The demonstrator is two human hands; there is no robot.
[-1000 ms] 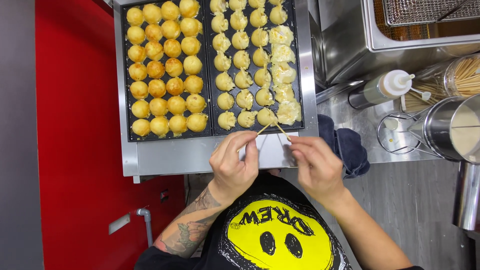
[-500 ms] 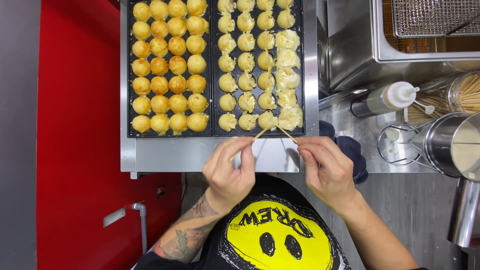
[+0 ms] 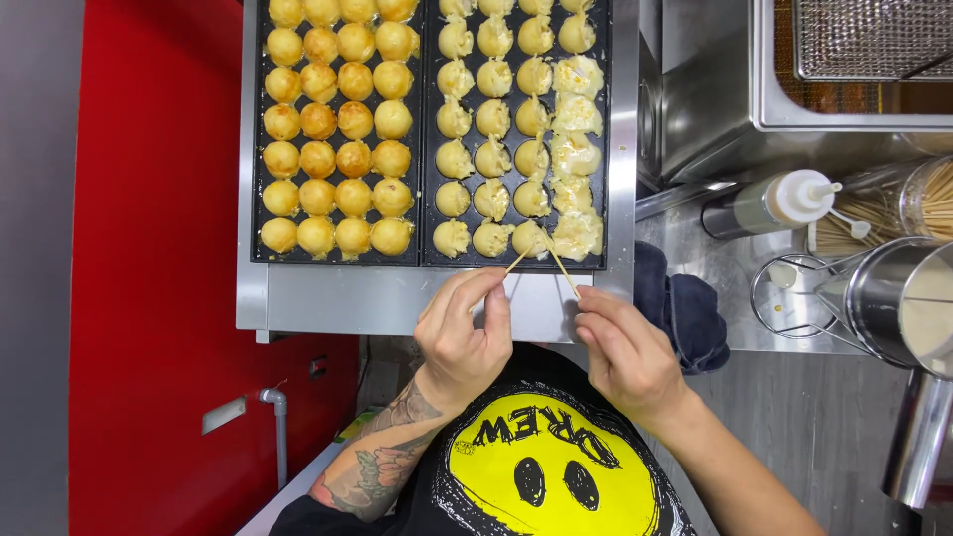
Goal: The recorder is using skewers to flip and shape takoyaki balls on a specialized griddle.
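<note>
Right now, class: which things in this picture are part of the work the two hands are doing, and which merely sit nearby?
In use:
left hand
right hand
two thin wooden picks
pale batter ball at the picks' tips
black dimpled griddle plate

Lying about:
white-capped squeeze bottle
dark blue folded cloth
round steel container

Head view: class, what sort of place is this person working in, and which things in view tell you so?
Probably a street-food stall or small commercial kitchen. A griddle with round moulds full of batter balls, both hands working picks at a ball, and a steel counter with a squeeze bottle show it.
</note>
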